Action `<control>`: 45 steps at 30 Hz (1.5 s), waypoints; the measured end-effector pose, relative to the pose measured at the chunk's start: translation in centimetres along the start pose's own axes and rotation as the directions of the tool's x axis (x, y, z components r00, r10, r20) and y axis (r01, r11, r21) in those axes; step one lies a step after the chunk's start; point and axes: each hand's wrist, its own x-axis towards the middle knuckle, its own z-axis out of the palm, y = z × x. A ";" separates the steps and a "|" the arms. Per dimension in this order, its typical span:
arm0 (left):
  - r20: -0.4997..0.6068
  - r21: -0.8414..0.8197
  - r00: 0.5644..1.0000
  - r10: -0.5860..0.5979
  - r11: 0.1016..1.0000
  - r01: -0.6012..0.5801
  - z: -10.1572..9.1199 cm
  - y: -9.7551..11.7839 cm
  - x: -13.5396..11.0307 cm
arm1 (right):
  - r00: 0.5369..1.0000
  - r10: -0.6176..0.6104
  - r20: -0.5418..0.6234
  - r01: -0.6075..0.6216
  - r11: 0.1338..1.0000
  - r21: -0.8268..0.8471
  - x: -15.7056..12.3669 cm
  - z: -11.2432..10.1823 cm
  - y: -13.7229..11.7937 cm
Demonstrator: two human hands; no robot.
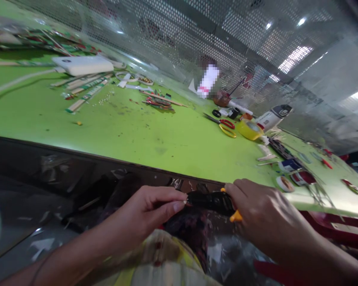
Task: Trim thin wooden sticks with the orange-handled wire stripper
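Observation:
Just in front of the table's near edge, my right hand is wrapped around a black hand tool with orange parts. Its exact kind does not show. The tool lies roughly level, its narrow end pointing left. At that end my left hand is closed in a pinch, thumb and forefinger together. A tiny pale bit shows at the fingertips, too small to name. Both hands are above the lap, over a yellow checked cloth.
The green table carries red-and-yellow-handled scissors, a yellow tape roll, a white power bank with a cable, and several wrapped sticks. Small open pots stand at the right. Perforated mesh rises behind.

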 end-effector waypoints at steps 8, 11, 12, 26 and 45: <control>0.115 -0.317 0.986 -0.124 0.936 0.155 -0.1 0.1 0.0 | 0.998 0.050 -0.038 -0.047 0.995 0.089 -0.8 1.0 -0.1; 0.150 -0.395 0.974 -0.171 0.893 0.218 0.1 0.1 0.0 | 0.995 0.064 -0.080 -0.053 0.990 0.133 -1.0 1.5 -0.1; 0.154 -0.414 0.972 -0.179 0.882 0.228 0.2 0.1 0.0 | 0.994 0.061 -0.094 -0.047 0.989 0.143 -1.1 1.6 -0.1; 0.031 -0.313 0.994 -0.101 0.944 0.105 1.5 0.2 0.7 | 0.984 -0.012 -0.178 0.027 0.996 0.082 -1.4 2.1 0.4; 0.040 -0.211 0.980 -0.196 0.957 0.200 1.4 0.4 1.1 | 0.997 -0.041 0.073 0.054 0.981 -0.184 -0.3 -0.5 0.2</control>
